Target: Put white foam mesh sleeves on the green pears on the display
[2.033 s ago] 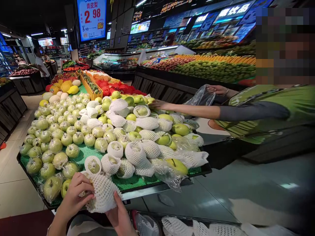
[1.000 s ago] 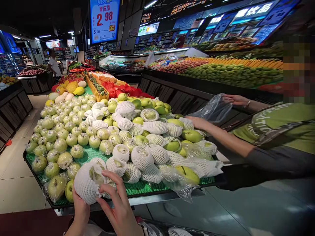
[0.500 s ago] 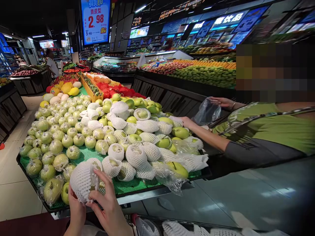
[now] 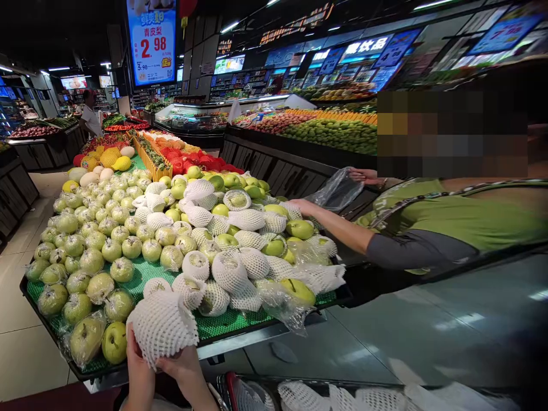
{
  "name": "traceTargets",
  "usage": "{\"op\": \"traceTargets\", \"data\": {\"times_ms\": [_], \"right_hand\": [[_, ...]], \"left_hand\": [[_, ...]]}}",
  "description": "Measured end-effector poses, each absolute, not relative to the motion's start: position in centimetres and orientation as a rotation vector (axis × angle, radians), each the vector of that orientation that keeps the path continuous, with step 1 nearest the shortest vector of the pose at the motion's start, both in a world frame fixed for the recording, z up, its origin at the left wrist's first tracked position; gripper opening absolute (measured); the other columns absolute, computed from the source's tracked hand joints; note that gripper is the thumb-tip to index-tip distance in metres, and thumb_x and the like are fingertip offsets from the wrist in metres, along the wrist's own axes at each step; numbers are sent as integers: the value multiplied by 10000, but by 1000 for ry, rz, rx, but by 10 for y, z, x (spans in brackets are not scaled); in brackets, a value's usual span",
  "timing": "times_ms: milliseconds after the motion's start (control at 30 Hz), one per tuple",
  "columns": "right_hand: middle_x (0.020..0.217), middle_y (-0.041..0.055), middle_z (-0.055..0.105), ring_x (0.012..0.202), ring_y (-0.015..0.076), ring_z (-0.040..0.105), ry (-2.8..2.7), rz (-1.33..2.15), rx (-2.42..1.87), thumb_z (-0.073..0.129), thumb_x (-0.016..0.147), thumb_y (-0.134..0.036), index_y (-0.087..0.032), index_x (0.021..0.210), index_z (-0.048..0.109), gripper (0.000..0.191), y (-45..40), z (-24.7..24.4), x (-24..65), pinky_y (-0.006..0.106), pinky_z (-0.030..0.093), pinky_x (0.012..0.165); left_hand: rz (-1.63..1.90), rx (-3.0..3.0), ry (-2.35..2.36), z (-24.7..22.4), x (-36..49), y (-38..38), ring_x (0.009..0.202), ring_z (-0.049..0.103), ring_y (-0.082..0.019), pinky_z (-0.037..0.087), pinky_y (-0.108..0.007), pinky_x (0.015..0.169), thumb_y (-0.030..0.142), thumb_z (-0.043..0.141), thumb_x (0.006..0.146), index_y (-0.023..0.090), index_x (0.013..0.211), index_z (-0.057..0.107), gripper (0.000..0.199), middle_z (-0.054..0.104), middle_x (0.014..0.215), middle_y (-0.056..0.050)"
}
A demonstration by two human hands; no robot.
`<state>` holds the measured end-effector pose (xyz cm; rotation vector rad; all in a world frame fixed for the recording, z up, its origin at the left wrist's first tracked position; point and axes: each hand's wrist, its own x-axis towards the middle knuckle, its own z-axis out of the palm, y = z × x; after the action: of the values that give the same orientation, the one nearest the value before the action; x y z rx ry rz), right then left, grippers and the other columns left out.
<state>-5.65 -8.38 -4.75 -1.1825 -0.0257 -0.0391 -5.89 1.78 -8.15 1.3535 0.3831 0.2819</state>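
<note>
Both of my hands hold a pear in a white foam net (image 4: 161,326) above the near edge of the green-lined stand. My left hand (image 4: 139,365) grips its left side, and my right hand (image 4: 185,374) cups it from below; most of the fingertips are hidden behind the net. The net covers the fruit, with its loose open end to the right. Close by on the left lie a bare green pear (image 4: 115,342) and a pear in clear film (image 4: 87,339). Just behind are more foam-netted pears (image 4: 188,290).
Rows of film-wrapped pears (image 4: 91,260) fill the stand's left side. A person in a green top (image 4: 466,211) reaches over the right side, holding a clear plastic bag (image 4: 338,191). Foam nets (image 4: 303,395) lie in a black-rimmed container at the bottom. A price screen (image 4: 152,43) hangs above.
The netted pear has been turned, so its net now opens to the right. My right hand has gone from its right side to underneath. The view has shifted slightly right.
</note>
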Motion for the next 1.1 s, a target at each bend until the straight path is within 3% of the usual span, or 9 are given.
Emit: {"op": "traceTargets", "data": {"times_ms": [233, 300, 433, 500, 567, 633, 733, 900, 1100], "right_hand": [[1533, 209, 429, 1434, 353, 414, 30, -113, -1245, 845, 608, -657, -208, 1554, 208, 1226, -123, -69, -40, 515, 318, 1200], [1626, 195, 269, 1507, 332, 280, -19, -123, -1308, 832, 622, -686, -220, 1569, 149, 1257, -130, -65, -39, 499, 240, 1234], [1626, 184, 286, 1504, 315, 295, -169, -13, -1257, 765, 600, -809, -225, 1605, 75, 1352, -134, -51, -46, 492, 236, 1235], [1640, 138, 281, 1504, 296, 297, -161, 13, -1210, 647, 668, -863, -265, 1611, 151, 1222, -139, -49, -51, 473, 254, 1230], [1580, 113, 409, 1406, 301, 465, -169, 63, -1138, 512, 737, -897, -319, 1589, 259, 1060, -149, -50, -56, 477, 395, 1144], [1377, 126, 621, 1145, 309, 674, -198, 124, -1010, 450, 735, -932, -340, 1574, 297, 1038, -164, -53, -63, 476, 529, 963], [1233, 144, 703, 968, 298, 730, -105, 45, -972, 477, 805, -870, -302, 1535, 399, 928, -189, -58, -77, 474, 555, 886], [1030, 138, 758, 903, 288, 739, 436, -541, -1426, 548, 922, -654, -203, 1172, 693, 536, -233, -99, -105, 439, 604, 859], [861, 117, 770, 813, 328, 768, 670, -821, -1627, 487, 966, -584, -294, 947, 740, 385, -279, -164, -155, 343, 627, 708]], "left_hand": [[203, 1452, 91, -54, -44, 29, 1147, 634, -314, 527, -424, 974, 665, 666, 804, 206, 1164, 633, 584, 661, 1216, -143], [425, 1417, 46, -37, -40, 28, 1245, 575, -334, 501, -452, 1012, 739, 691, 738, 232, 1287, 556, 759, 560, 1385, -163], [295, 1523, -124, -14, -39, 13, 1432, 395, -435, 280, -564, 1196, 721, 888, 410, 225, 1364, 591, 1116, 479, 1517, -196], [138, 1577, -137, -12, -37, 9, 1429, 408, -439, 210, -587, 1219, 541, 962, 417, 224, 1357, 619, 1049, 534, 1483, -184], [31, 1486, -62, -14, -29, 13, 1397, 460, -432, 270, -583, 1201, 412, 970, 422, 234, 1328, 633, 983, 579, 1445, -162], [-119, 1261, 121, -14, -13, 21, 1317, 550, -433, 421, -565, 1115, 479, 944, 409, 243, 1223, 675, 890, 670, 1317, -151], [-425, 881, 402, -5, 21, 38, 1175, 658, -430, 595, -532, 892, 735, 776, 538, 219, 1176, 673, 827, 752, 1070, -178], [-483, 696, 349, 19, 76, 56, 1263, 624, -341, 638, -321, 829, 490, 758, 677, 169, 1333, 551, 759, 716, 1220, -177], [-37, 1214, 305, 28, 90, 65, 1424, 393, -458, 559, -590, 940, 455, 800, 546, 271, 1090, 628, 600, 743, 1207, -28]]}}
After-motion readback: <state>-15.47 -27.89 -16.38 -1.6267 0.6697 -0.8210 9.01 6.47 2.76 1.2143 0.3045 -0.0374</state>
